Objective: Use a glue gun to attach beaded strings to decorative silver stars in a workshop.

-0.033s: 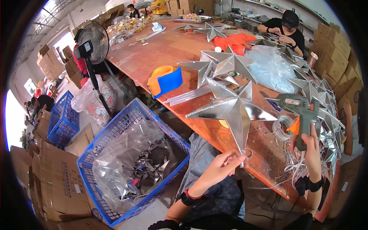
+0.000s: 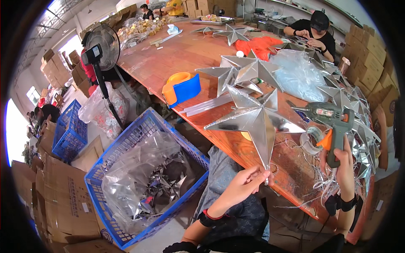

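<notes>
My left hand [image 2: 249,182] pinches the lower point of a large silver star [image 2: 258,122], whose edges carry sparkling trim. The star stands slanted at the table's near edge, its other points spread over the wood. In my right hand [image 2: 345,166] is a dark green glue gun [image 2: 324,113] with an orange trigger, held by its handle. Its nozzle points left toward the star and stays apart from it. Below the gun a roll of clear tape [image 2: 312,140] lies by tangled silver bead trim [image 2: 317,175].
More silver stars [image 2: 255,69] lie on the wooden table [image 2: 143,59], beside a clear plastic bag [image 2: 297,76] and an orange-and-blue tape roll [image 2: 181,89]. A blue crate [image 2: 145,110] with star pieces stands at left, near a fan [image 2: 101,48]. A co-worker [image 2: 316,36] sits across the table.
My right hand and the glue gun have shifted slightly to the right. My left hand and the star have stayed in place.
</notes>
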Tool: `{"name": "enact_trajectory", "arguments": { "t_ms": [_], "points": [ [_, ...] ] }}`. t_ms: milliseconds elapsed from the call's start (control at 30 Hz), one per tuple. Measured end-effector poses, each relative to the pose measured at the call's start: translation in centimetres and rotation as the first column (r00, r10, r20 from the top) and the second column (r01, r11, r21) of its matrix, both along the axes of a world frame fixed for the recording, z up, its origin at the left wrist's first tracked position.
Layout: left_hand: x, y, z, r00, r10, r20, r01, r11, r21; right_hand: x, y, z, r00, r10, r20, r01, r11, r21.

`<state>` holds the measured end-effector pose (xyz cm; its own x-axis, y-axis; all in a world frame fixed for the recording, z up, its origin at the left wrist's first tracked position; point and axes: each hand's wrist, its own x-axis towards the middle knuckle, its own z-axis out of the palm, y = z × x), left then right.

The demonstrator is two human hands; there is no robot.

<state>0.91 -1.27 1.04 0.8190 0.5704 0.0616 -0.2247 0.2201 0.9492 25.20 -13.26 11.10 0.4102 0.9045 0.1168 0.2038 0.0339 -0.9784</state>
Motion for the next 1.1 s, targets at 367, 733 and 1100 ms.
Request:
{"name": "enact_trajectory", "arguments": {
  "t_ms": [367,733,1100],
  "points": [
    [-1.7,-0.8,0.4,0.987,0.128,-0.095,-0.12,0.989,0.083,-2.9,-0.9,-0.9,0.955,0.271,-0.118,-0.288,0.944,-0.163],
    [-3.9,-3.2,0.5,0.967,-0.062,-0.248,0.085,0.993,0.081,-2.4,-0.1,-1.1,0.892,0.448,-0.059,-0.448,0.858,-0.252],
    [-6.2,-2.8,-4.4,0.712,-0.37,-0.596,0.636,0.7,0.325,-2.7,-0.6,-2.1,0.96,0.28,0.006,-0.272,0.938,-0.215]
  ]
}}
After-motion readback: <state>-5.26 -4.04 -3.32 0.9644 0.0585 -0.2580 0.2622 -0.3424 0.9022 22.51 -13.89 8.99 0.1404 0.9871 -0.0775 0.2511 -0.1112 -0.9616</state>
